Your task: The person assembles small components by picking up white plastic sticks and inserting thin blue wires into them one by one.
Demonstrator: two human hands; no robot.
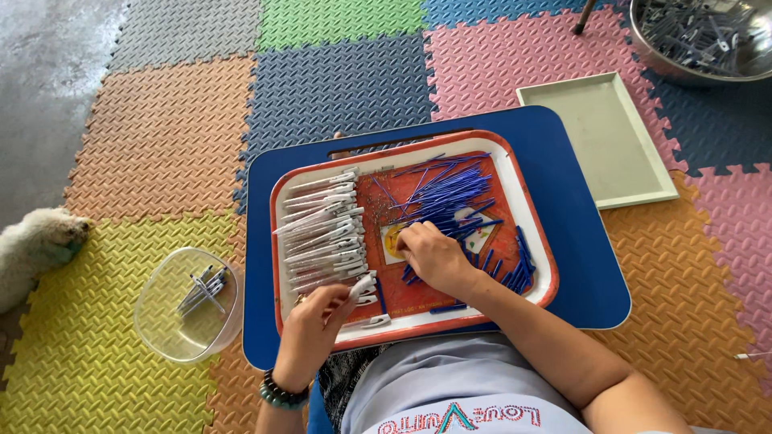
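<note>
Head view: left hand (315, 325) pinches white barrel (363, 286); right hand (434, 255) touches refills (444, 193).

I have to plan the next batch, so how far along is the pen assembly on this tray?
Done: only a few finished pens lie in the clear bowl. In hand: the left hand holds a white pen barrel, while the right hand reaches into the blue refills. Left: a long row of empty white barrels and most refills on the red tray.

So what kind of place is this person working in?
Probably a home floor used for piecework: interlocking foam mats, a blue lap table holding a tray of pen parts, and a pet lying nearby.
</note>
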